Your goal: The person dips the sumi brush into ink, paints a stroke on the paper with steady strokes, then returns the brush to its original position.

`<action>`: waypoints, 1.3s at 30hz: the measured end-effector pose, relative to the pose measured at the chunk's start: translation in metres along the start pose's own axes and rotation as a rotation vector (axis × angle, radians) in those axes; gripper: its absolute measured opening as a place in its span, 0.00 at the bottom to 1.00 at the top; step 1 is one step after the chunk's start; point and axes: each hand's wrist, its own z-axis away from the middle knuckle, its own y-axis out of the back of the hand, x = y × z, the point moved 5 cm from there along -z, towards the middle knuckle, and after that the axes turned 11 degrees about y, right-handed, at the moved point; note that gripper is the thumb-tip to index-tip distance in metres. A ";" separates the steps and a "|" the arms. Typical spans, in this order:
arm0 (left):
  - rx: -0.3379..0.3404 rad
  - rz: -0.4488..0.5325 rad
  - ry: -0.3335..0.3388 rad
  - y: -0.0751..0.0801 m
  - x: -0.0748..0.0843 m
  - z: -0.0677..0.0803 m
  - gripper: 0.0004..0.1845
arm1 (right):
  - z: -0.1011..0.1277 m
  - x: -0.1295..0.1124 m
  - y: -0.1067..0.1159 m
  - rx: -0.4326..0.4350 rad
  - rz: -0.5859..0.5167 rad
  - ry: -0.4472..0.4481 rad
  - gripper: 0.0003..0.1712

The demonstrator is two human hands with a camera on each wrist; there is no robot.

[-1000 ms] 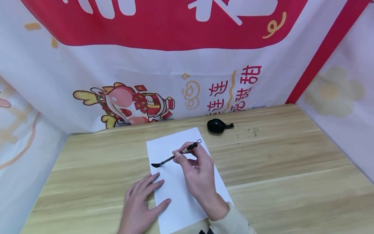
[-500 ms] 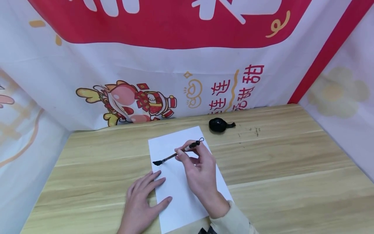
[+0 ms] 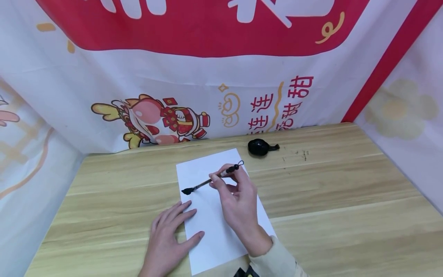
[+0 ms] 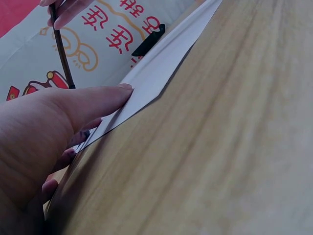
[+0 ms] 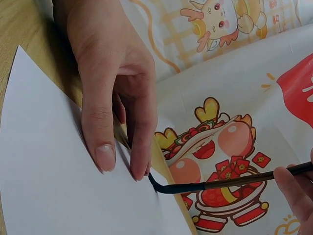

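Observation:
A white sheet of paper (image 3: pixel 207 173) lies on the wooden table (image 3: pixel 328 184). My right hand (image 3: pixel 235 196) pinches a thin ink brush (image 3: pixel 211 180) above the sheet, its black tip (image 3: pixel 187 191) near the sheet's left edge. In the right wrist view the brush (image 5: pixel 220 183) ends in a curved black tip (image 5: pixel 155 185) just off the paper (image 5: pixel 49 186). My left hand (image 3: pixel 169 234) lies flat with straight fingers, pressing the sheet's lower left edge. In the left wrist view the thumb (image 4: pixel 93 100) rests on the paper's (image 4: pixel 161 63) edge.
A small black ink dish (image 3: pixel 258 147) stands just behind the sheet, near the back wall. A few ink specks (image 3: pixel 301 154) mark the wood to its right. Printed red-and-white banners (image 3: pixel 207 77) enclose the table at the back and on both sides.
My right hand and the brush have drifted slightly up and away along the sheet. The left hand stays put on the paper.

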 end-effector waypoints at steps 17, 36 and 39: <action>0.051 0.010 -0.052 0.000 0.001 -0.001 0.31 | 0.000 0.002 0.002 0.025 0.020 0.072 0.10; 0.044 0.009 -0.057 0.000 0.000 0.000 0.31 | 0.006 -0.006 -0.003 0.029 0.104 0.117 0.08; 0.041 0.010 -0.058 0.000 0.000 0.000 0.31 | 0.007 -0.007 -0.004 0.025 0.128 0.126 0.08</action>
